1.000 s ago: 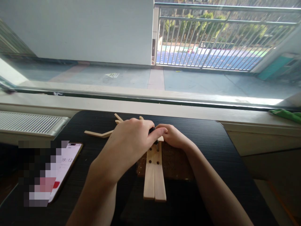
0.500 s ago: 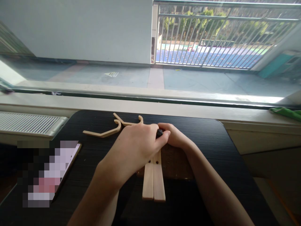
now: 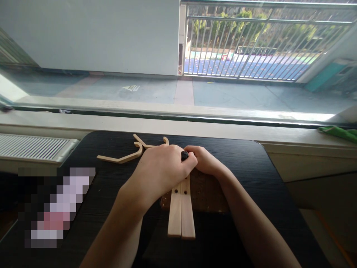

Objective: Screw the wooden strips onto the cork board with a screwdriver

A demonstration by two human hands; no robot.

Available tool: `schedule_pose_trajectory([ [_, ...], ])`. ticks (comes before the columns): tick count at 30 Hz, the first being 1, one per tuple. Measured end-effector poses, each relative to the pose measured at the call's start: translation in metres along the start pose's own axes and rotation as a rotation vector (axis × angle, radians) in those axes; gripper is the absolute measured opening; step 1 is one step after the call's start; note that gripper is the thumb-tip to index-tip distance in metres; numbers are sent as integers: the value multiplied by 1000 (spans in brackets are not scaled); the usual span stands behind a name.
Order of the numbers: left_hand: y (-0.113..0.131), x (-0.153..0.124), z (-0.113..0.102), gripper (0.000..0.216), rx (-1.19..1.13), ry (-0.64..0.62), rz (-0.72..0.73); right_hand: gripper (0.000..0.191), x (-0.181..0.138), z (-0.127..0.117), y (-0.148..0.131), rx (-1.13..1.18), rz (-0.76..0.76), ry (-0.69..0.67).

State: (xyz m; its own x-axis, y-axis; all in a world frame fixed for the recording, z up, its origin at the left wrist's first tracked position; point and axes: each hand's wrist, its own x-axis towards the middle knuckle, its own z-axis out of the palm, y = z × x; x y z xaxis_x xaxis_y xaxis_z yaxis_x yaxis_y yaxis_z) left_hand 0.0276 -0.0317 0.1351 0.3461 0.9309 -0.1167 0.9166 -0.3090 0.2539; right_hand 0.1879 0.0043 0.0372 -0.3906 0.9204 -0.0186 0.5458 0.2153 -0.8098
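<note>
Wooden strips, whereabouts on the desk?

Middle, side by side. Far edge of the desk follows the windowsill; best elbow room is the stretch between right forearm and right edge. Left edge is tighter, blurred-out flat thing beside it. Strips' near ends poke past the near edge of the brown board.

Hands?

Left hand is curled closed above the strips' far part. Right hand is bent just beside it, fingertips hidden, so can't tell how wide they're spread or what they've got.

Smaller stuff?

Two curved wooden pieces toward the far left corner, then the black handle in the left fist, then dark holes in the strips.
</note>
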Motion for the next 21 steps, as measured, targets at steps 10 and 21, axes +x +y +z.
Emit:
schedule_pose_trajectory([
  [10,-4,3,-2,45,-113,-97,40,20,-2,4,1,-72,-1,62],
  [21,10,0,0,46,-79,-63,111,14,-5,1,-9,-194,18,58],
])
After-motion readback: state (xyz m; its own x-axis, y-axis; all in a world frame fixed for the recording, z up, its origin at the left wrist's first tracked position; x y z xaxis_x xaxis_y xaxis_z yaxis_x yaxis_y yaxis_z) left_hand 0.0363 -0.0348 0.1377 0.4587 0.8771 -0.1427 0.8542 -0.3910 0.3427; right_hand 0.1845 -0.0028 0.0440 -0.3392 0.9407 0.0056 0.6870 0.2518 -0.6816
